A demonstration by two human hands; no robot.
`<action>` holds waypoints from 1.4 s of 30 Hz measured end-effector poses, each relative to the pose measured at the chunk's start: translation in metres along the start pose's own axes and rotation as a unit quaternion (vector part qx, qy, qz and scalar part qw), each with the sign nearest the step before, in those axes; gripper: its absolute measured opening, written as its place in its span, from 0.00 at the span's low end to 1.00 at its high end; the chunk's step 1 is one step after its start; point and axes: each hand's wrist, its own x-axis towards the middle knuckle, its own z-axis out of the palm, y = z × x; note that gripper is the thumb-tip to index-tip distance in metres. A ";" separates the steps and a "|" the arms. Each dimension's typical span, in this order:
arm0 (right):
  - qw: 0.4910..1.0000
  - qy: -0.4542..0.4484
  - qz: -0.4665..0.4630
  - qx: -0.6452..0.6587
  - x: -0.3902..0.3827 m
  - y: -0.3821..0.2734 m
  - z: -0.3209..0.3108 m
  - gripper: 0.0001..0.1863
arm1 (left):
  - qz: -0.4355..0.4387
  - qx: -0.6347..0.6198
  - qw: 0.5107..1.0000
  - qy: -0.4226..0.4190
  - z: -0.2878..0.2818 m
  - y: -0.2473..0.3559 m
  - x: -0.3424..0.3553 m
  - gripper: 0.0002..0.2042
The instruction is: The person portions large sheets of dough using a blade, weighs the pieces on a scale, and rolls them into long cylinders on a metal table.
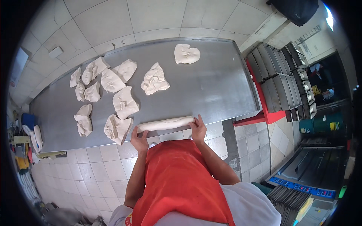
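— Where is the dough roll [166, 124] seen now?
— At the metal table's [218, 90] near edge! Its ends are grasped in curled fingers, by left hand [140, 142] and right hand [199, 130]!

The underside of the dough roll [166, 124] is hidden, the apron [181, 177] cropped.

wall [158, 15]: large pale tiles | floor [85, 169]: light tiles, greyer right | steel table [211, 94] near wall | red stand [269, 115] right (metal pans [277, 90] stacked there) | bright light [329, 17] upper right
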 end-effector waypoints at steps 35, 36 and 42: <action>0.846 0.044 -0.014 -0.531 0.279 -0.013 -0.360 0.35 | 0.285 0.255 0.750 -0.540 0.408 0.311 -0.061 0.38; 0.881 0.068 -0.062 -0.463 0.287 -0.034 -0.343 0.35 | 0.265 0.225 0.775 -0.527 0.414 0.311 -0.038 0.39; 0.986 0.061 -0.075 -0.137 0.323 -0.063 -0.214 0.23 | 0.083 0.265 0.946 -0.166 0.385 0.293 0.213 0.49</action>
